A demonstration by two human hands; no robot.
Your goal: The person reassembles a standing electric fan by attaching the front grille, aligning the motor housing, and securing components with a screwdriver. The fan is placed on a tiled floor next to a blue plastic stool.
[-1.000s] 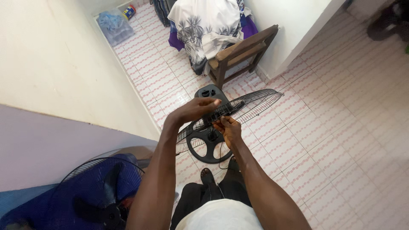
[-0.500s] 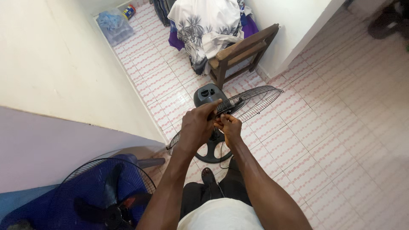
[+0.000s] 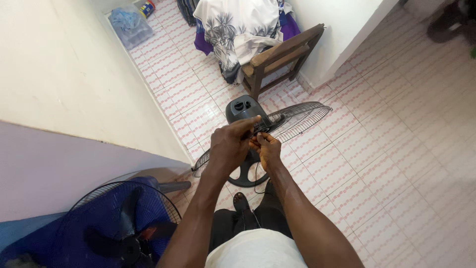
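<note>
Above the round dark base (image 3: 246, 174) of a standing fan, both hands are working close together. The left hand (image 3: 229, 145) is lying over the front of the fan's dark motor housing (image 3: 245, 110), with its fingers curled and the forefinger stretched toward the housing; it is hiding the spot under it, so I cannot tell if it is gripping something. The right hand (image 3: 268, 149) is just beside it, touching it, and its fingers are pinched together on something small that is too hidden to name. The wire grille (image 3: 297, 119) of this fan is lying flat behind the hands, spreading to the right of the housing, and one part of it is showing also to the left, below the left wrist. A thin black cord (image 3: 256, 177) is hanging down beside the base.

Behind the housing a wooden chair (image 3: 282, 57) is standing, with printed white cloth (image 3: 238, 27) piled on it. Left of the base, near the wall, a second fan with blue blades (image 3: 119, 223) is standing. The floor is covered with pink-and-white tiles (image 3: 386, 149).
</note>
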